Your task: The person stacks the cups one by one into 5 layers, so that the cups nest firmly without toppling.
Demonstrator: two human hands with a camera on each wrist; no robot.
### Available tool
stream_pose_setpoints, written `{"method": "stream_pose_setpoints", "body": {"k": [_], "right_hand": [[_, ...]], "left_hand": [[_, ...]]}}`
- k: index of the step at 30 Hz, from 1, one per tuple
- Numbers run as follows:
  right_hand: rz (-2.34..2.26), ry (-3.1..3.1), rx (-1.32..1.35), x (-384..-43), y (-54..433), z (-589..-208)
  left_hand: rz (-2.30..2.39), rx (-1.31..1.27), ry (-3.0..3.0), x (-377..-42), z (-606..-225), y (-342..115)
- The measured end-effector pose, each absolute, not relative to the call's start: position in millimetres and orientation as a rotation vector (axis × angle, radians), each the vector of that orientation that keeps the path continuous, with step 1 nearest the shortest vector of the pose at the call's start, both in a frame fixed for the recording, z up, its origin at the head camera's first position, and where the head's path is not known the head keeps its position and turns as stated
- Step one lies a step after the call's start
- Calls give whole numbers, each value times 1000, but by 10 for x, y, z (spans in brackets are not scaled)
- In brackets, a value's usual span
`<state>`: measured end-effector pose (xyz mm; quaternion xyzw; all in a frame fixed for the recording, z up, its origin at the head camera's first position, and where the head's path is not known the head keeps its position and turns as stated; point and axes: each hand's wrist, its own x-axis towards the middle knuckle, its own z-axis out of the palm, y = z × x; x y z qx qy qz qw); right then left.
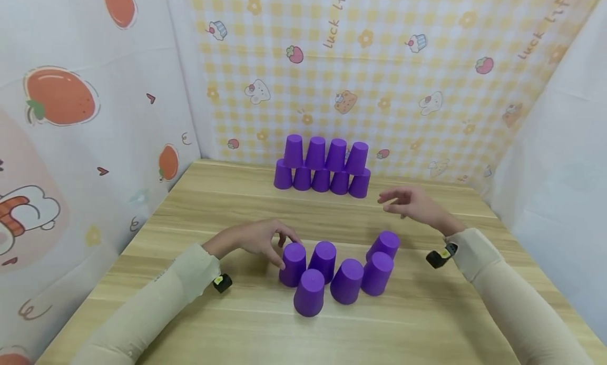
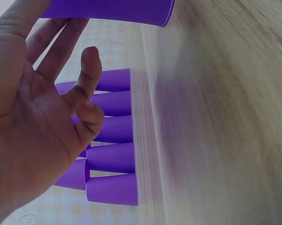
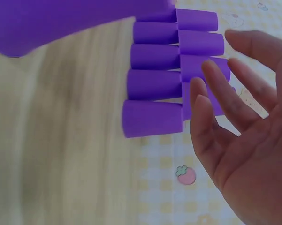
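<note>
Upside-down purple plastic cups stand on the table. My left hand (image 1: 261, 237) grips the leftmost near cup (image 1: 292, 265), its thumb on the near side and fingers behind it. The same cup (image 2: 112, 9) spans the top of the left wrist view. Beside it stand several more loose cups (image 1: 348, 282). My right hand (image 1: 411, 204) hovers empty, fingers loosely bent, behind the right-hand loose cups (image 1: 383, 245) and right of a two-row cup wall (image 1: 321, 180). In the right wrist view, the right hand (image 3: 253, 140) shows nothing in its palm.
The cup wall's upper row (image 1: 315, 153) straddles the cups below, near the table's back edge. A checked cloth (image 1: 379, 80) hangs behind the wooden table (image 1: 227, 323). Printed white cloth (image 1: 95, 144) closes off the left side, and a plain white cloth (image 1: 559, 144) the right.
</note>
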<state>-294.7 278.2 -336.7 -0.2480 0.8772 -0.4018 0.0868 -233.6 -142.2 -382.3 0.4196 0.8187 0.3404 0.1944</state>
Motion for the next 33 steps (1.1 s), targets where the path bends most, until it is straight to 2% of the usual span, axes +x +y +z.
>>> {"method": "stream_pose_setpoints", "body": {"k": [9,15,24,33], "right_hand": [[-1244,2382,-914,-2766,3044,-3596],[-1159,2214,-934,-2694,3165,-3751],[-1151,2114,-1004,-2635,3130,-3914],[-1216,2106,-1088,-2647,3069,-4017]], "left_hand": [[949,1123,2390,-2361,-3858,-1420],[927,1082,2428,-2378,-3874,-1392],[976,1110,2511,-2449,-3892,-1325],[918,974,2641,-2497,-3891,-1238]]}}
